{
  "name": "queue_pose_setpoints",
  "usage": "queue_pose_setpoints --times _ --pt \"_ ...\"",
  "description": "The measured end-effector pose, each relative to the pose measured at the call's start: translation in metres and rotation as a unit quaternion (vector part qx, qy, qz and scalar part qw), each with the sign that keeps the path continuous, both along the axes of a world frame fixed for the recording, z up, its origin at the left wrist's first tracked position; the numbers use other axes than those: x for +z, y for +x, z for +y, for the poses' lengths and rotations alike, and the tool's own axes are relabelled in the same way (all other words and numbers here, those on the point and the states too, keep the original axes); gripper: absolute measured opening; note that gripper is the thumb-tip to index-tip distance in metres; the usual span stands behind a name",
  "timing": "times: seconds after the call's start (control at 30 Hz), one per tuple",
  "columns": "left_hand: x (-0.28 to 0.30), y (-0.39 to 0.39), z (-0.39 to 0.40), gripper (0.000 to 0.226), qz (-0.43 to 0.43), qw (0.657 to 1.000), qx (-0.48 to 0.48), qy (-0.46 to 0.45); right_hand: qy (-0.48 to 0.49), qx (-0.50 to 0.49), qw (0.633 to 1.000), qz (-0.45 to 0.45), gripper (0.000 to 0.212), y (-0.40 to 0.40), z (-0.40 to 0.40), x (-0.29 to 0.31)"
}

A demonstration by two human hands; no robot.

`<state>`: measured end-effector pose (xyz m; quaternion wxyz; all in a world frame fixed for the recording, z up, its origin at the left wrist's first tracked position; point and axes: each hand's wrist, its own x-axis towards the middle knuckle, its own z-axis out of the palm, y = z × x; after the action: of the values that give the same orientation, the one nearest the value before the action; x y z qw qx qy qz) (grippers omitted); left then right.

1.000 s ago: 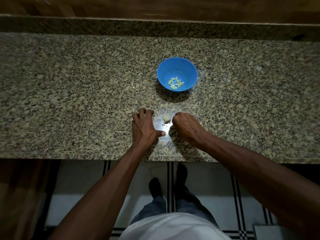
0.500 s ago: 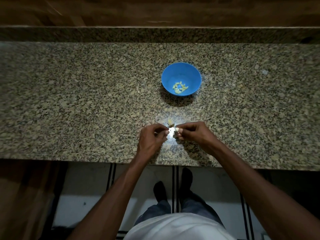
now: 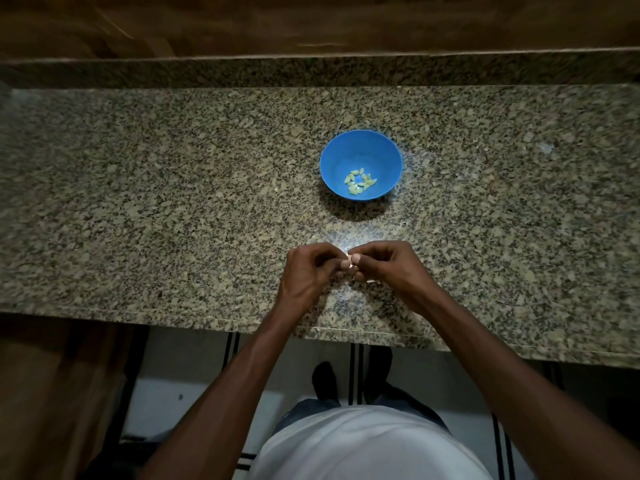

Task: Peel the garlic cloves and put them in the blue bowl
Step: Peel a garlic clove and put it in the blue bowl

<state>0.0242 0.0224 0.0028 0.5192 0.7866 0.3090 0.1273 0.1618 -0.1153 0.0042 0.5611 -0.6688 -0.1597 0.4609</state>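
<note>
Above the counter edge point(image 3: 207, 318), garlic clove point(image 3: 350, 263) pinched between left hand point(image 3: 306, 275) and right hand point(image 3: 388, 268), blue bowl point(image 3: 360, 150) beyond

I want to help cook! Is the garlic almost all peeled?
Some is done: a small pile of peeled cloves lies in the blue bowl. Right now the left hand and right hand pinch one clove between them over the counter, peeling it. I see no other unpeeled cloves, so maybe it is the last.
</note>
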Motion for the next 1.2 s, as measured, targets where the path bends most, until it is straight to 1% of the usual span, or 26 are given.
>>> queue_pose_setpoints --times 0.1,0.27,0.33,0.43,0.57,0.67,0.83,0.93,1.07,1.2 --pt "-0.001 0.003 -0.002 0.004 0.003 1.000 0.000 0.018 -0.005 0.019 1.000 -0.008 0.013 0.006 0.004 -0.006" --pt "0.001 0.007 -0.004 0.007 0.025 0.999 0.019 -0.016 -0.009 0.050 0.998 -0.027 0.012 0.016 0.008 -0.010" --pt "-0.002 0.008 -0.006 0.009 0.041 0.999 0.028 -0.003 -0.005 0.052 0.999 -0.007 0.013 0.015 0.009 -0.010" --pt "-0.006 0.012 -0.012 0.015 0.065 0.996 0.054 0.029 0.023 0.040 0.997 0.055 0.015 0.011 0.005 -0.012" --pt "-0.004 0.018 -0.025 0.018 0.081 0.994 0.073 0.031 0.046 -0.002 0.994 0.102 0.019 0.001 0.003 -0.012" --pt "-0.012 0.017 -0.026 0.017 0.074 0.992 0.105 0.005 0.049 -0.035 0.990 0.126 0.019 -0.005 0.008 -0.014" --pt "-0.018 0.016 -0.010 0.012 0.069 0.988 0.119 -0.070 0.042 -0.026 0.992 0.119 0.022 -0.005 0.013 -0.017" --pt "-0.019 0.014 0.000 0.009 0.055 0.989 0.105 -0.085 0.044 -0.044 0.991 0.122 0.021 -0.007 0.014 -0.015" --pt "-0.023 0.009 0.007 0.006 0.035 0.989 0.089 -0.112 0.015 -0.077 0.989 0.127 0.028 -0.012 0.014 -0.017" --pt "-0.024 0.004 0.007 0.009 0.033 0.992 0.064 -0.100 0.002 -0.098 0.983 0.154 0.029 -0.016 0.010 -0.017"
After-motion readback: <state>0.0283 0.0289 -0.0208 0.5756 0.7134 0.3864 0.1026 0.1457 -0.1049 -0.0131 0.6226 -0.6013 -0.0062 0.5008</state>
